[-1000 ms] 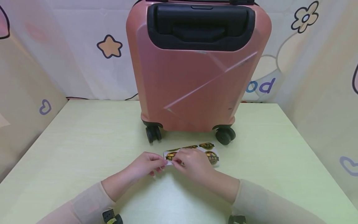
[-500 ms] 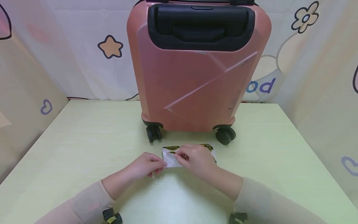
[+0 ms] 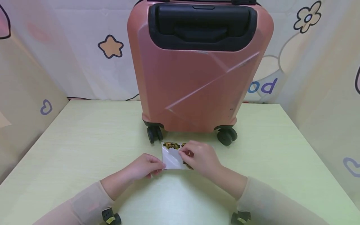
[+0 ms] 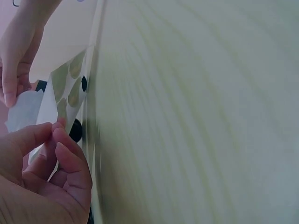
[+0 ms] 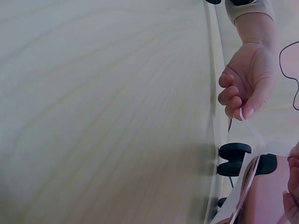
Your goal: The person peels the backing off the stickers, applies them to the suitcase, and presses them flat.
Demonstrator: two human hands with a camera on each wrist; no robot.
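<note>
A sheet of black-and-gold round stickers [image 3: 171, 145] is held up just in front of the suitcase. My left hand [image 3: 147, 165] pinches its near left corner between thumb and fingertips. A plain white layer [image 3: 172, 159] is folded back over the printed side, hiding much of it. My right hand [image 3: 202, 157] pinches the edge of this layer, thumb against the fingers. In the left wrist view the layer's end [image 4: 25, 109] has a scalloped outline and stands away from the printed sheet [image 4: 70, 81]. The right wrist view shows the left hand [image 5: 247, 77] at the other end.
A pink suitcase [image 3: 201, 87] with a black handle recess [image 3: 202, 26] stands upright behind the sheet. Two of its black wheels, the left wheel [image 3: 154, 134] and the right wheel [image 3: 226, 136], rest on the pale table [image 3: 84, 134]. Patterned cloth [image 3: 70, 62] hangs around the table.
My right hand has moved right, drawing the white layer back so that more of its plain surface shows. The sheet's right part has turned out of sight behind that hand. My left hand keeps its corner.
</note>
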